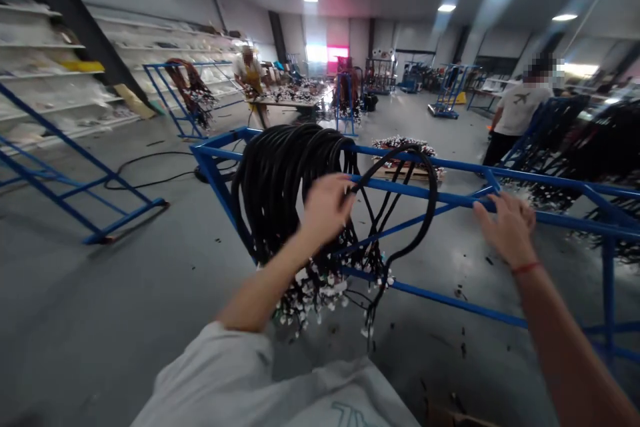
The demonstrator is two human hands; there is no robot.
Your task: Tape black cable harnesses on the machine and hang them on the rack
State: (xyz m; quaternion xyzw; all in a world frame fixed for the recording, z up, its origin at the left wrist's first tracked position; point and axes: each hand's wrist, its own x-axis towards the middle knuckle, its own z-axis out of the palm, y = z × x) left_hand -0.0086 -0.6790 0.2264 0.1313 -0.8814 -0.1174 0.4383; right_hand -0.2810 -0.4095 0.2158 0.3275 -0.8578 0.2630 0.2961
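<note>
Many black cable harnesses (280, 180) hang over the top rails of a blue metal rack (450, 199), their white connectors dangling below. My left hand (327, 208) is closed around a black cable at the right side of this bundle, near the front rail. From there a single cable (431, 203) arches over the rails to the right and drops in a loop. Farther right, my right hand (509, 225) rests on the front blue rail with its fingers spread and no cable in it.
Another blue rack (65, 193) stands at the left, near shelves (45, 73) along the wall. A person (250, 77) is beside a far table; another person (523, 107) stands at the right near more hanging black harnesses (565, 140). Harnesses lie on a low pallet (407, 173) behind the rack.
</note>
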